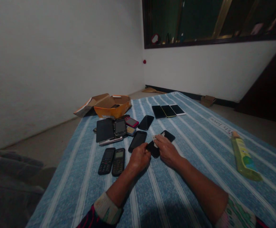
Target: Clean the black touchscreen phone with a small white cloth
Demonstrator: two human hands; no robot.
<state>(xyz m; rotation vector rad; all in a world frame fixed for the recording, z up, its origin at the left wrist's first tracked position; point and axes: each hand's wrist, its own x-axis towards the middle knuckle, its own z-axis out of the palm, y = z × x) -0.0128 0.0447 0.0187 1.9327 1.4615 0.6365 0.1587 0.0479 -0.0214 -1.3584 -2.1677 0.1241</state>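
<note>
My left hand (139, 157) is closed on the near-left end of a black smartphone (153, 151), held low over the striped cloth. With bent fingers, my right hand (167, 150) presses a crumpled white wipe (155, 141) against that phone's dark face; whether it is tissue or cloth I cannot tell. Just beyond the right hand lies another dark smartphone (169, 136), partly covered by the fingers. Beside the left hand rests a black smartphone (138, 141), with one more (146, 122) behind it. Two keypad phones (106, 161) (118, 162) lie side by side to the left.
A blue striped cloth (85, 190) covers the surface. Several phones (104, 130) are heaped at the left, before an open orange cardboard box (111, 112). Three smartphones (168, 110) lie in a row at the back. A bottle of yellow-green liquid (244, 158) lies at the right.
</note>
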